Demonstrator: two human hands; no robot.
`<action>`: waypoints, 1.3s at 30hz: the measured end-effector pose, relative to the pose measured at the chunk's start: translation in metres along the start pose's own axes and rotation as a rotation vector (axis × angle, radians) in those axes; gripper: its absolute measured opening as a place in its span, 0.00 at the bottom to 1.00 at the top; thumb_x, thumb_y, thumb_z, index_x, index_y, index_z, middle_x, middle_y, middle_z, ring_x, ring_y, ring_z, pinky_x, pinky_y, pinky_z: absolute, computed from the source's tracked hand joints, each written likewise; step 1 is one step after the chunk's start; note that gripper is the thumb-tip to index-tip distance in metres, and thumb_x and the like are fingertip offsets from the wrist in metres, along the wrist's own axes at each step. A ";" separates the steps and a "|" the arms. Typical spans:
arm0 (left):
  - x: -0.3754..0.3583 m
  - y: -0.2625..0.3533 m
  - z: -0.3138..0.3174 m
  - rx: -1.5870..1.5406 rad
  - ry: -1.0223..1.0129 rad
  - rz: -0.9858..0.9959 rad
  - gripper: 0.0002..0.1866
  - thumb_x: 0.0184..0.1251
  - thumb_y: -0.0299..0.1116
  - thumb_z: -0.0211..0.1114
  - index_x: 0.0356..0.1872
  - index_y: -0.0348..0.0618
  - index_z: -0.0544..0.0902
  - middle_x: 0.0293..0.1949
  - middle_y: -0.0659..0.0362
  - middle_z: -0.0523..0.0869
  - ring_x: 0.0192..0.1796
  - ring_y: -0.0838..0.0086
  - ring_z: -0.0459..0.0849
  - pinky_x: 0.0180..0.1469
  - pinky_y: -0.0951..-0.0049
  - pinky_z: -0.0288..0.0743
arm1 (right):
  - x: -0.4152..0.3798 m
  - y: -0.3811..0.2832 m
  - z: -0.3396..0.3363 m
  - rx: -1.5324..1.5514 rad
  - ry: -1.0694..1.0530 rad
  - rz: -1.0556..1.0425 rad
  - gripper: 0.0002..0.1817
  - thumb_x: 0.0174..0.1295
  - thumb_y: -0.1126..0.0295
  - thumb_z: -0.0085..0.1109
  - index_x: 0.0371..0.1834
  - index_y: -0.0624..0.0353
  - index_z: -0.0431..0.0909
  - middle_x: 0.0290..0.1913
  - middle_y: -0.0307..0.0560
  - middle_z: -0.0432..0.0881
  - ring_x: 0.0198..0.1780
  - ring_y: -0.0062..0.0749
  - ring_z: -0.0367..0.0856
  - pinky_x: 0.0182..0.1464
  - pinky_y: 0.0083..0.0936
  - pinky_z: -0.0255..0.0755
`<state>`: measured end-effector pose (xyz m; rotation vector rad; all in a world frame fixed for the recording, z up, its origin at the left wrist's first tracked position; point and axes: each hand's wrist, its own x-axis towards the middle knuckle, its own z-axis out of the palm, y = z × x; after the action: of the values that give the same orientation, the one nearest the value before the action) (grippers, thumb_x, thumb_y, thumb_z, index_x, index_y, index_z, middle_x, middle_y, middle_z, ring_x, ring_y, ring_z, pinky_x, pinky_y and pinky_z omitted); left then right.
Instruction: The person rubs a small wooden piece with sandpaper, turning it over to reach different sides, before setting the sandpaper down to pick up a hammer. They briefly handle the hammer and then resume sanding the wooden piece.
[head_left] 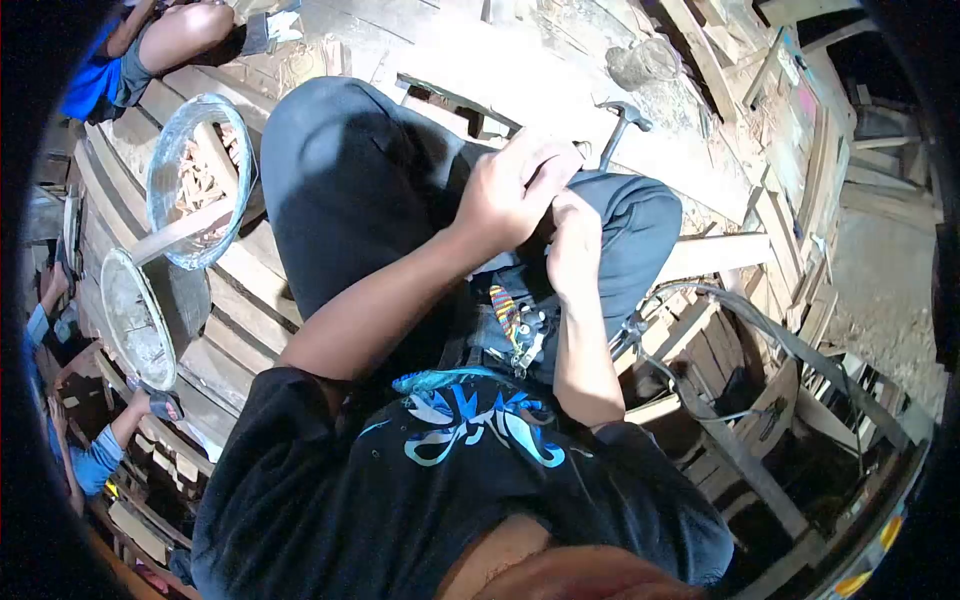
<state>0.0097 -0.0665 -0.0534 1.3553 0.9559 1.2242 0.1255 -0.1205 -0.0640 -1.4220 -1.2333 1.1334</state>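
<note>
My left hand is closed above my lap, its fingers curled in bright light. At its fingertips there is a small dark-edged spot, too small to name. My right hand sits just below and to the right, touching or nearly touching the left one, fingers bent inward. What either hand holds is hidden by the fingers. Just beyond my hands lies a hammer, its head to the right, beside my right knee. A striped strap with keys hangs at my waist.
Left of me, a clear-sided tub contains wood pieces, with a second round container nearer. People sit at the left edge. A stone-like lump lies ahead. Planks and a cable-wrapped frame stand at right.
</note>
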 end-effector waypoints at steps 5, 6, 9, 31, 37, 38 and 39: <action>0.004 -0.008 -0.005 0.191 0.054 -0.075 0.11 0.68 0.34 0.62 0.40 0.35 0.76 0.30 0.48 0.82 0.36 0.76 0.80 0.41 0.69 0.75 | -0.001 -0.008 0.006 0.078 0.026 0.050 0.14 0.67 0.70 0.42 0.36 0.70 0.77 0.24 0.40 0.72 0.30 0.22 0.67 0.33 0.24 0.63; 0.000 -0.003 -0.002 0.181 0.049 -0.065 0.11 0.67 0.34 0.62 0.40 0.35 0.76 0.30 0.43 0.82 0.37 0.59 0.82 0.39 0.64 0.76 | 0.003 -0.005 -0.001 0.058 0.007 0.063 0.14 0.67 0.69 0.42 0.35 0.69 0.76 0.23 0.40 0.71 0.29 0.22 0.67 0.32 0.26 0.63; 0.006 -0.007 -0.003 0.056 0.039 0.025 0.10 0.68 0.33 0.62 0.41 0.35 0.78 0.31 0.48 0.83 0.36 0.73 0.82 0.41 0.68 0.76 | 0.001 0.000 0.004 0.033 0.017 -0.004 0.15 0.68 0.68 0.41 0.31 0.68 0.74 0.22 0.40 0.69 0.27 0.22 0.65 0.31 0.27 0.62; -0.005 0.004 -0.003 0.176 0.000 -0.037 0.11 0.69 0.32 0.61 0.44 0.34 0.78 0.39 0.48 0.87 0.46 0.72 0.86 0.47 0.68 0.78 | 0.002 0.001 0.000 0.129 0.009 0.054 0.16 0.66 0.68 0.39 0.26 0.65 0.72 0.21 0.36 0.68 0.24 0.20 0.63 0.27 0.26 0.58; 0.005 -0.002 -0.002 0.061 0.039 0.031 0.11 0.69 0.32 0.61 0.42 0.32 0.77 0.32 0.45 0.84 0.35 0.63 0.85 0.42 0.68 0.78 | -0.003 -0.003 0.009 0.133 0.080 0.133 0.16 0.66 0.67 0.39 0.25 0.64 0.71 0.20 0.35 0.67 0.24 0.19 0.62 0.27 0.25 0.57; -0.002 0.010 -0.004 0.214 -0.011 -0.075 0.09 0.69 0.28 0.59 0.43 0.32 0.77 0.34 0.50 0.85 0.37 0.69 0.84 0.43 0.70 0.77 | 0.000 0.007 0.003 0.153 0.065 0.066 0.16 0.67 0.67 0.39 0.26 0.64 0.71 0.20 0.34 0.67 0.24 0.18 0.61 0.27 0.24 0.56; -0.002 0.008 -0.005 0.244 0.000 -0.076 0.08 0.69 0.27 0.59 0.43 0.32 0.77 0.34 0.50 0.85 0.37 0.70 0.84 0.43 0.70 0.77 | 0.000 0.006 0.002 0.125 0.035 0.038 0.15 0.67 0.68 0.39 0.27 0.64 0.72 0.20 0.34 0.67 0.24 0.18 0.62 0.27 0.23 0.57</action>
<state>0.0039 -0.0682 -0.0463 1.4928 1.1755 1.0765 0.1249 -0.1204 -0.0700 -1.3705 -1.0959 1.1856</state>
